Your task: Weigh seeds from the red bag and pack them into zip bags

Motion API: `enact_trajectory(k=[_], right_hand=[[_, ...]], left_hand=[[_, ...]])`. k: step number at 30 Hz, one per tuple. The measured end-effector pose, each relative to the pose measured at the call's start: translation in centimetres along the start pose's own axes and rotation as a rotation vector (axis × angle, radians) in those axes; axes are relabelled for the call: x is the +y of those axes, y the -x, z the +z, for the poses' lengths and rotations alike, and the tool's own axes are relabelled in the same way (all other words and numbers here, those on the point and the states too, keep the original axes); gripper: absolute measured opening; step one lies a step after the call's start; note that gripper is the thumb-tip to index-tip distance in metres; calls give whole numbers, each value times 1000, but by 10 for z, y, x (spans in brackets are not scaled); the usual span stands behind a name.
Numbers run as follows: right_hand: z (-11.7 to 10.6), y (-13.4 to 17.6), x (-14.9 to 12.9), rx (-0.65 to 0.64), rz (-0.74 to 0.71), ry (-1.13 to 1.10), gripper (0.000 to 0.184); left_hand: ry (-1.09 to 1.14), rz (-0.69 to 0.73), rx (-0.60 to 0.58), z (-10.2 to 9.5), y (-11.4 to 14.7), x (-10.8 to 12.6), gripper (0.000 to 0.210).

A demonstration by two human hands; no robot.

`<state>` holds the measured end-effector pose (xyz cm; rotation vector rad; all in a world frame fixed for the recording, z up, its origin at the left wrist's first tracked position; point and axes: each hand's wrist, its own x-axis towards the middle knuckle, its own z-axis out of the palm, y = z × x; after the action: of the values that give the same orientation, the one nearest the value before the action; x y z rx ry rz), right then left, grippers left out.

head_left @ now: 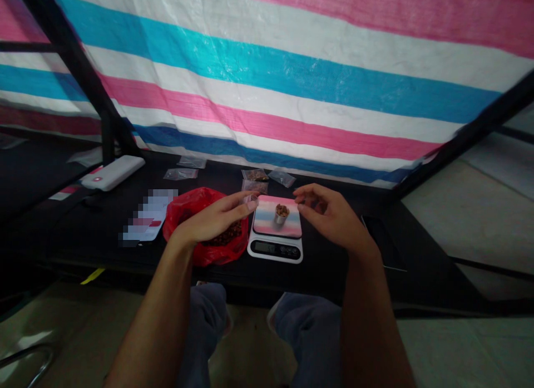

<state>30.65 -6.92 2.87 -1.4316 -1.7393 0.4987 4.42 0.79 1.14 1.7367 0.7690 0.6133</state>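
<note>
One small, round, silver-coloured cup [279, 219], upright on the platform of a flat white digital scale [252, 251], near the middle of the table [325, 265]. Contents: brown pieces [282, 210], heaped to the rim. The dark display is too dim for me to read.

One left hand [214, 218], palm down over a crumpled red plastic bag [177, 212] just left of the scale; fingers extended towards the scale's far left corner. At its fingertips I make out a scrap of clear plastic [249, 199]; whether it is pinched there I cannot tell.

One right hand [334, 216], beside the scale's right edge, fingers loosely curled, thumb apart from them; nothing visible in its grasp. It is apart from the cup.

One bulk stock of dark brown pieces [227, 237], inside the red bag.

Two small clear bags with brown contents [255, 175], behind the scale, near another small clear bag [282, 178].

Step in hand, as I judge it: weighing a cupful. The next move, to my mind, calls for a level lift of the cup by its sides and a bag mouth held wide, lest pieces spill.
</note>
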Motion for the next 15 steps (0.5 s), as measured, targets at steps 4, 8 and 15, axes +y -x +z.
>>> enact_trajectory(k=[4, 8, 15], right_hand=[[3, 2, 26, -104, 101, 29, 39], [17, -1, 32, -161, 155, 17, 40], [24, -6, 34, -163, 117, -15, 24]], left_hand=[[-155, 36, 28, 7, -6, -6, 68], [-399, 109, 24, 10, -12, -10, 65], [-561, 119, -8, 18, -18, -15, 67]])
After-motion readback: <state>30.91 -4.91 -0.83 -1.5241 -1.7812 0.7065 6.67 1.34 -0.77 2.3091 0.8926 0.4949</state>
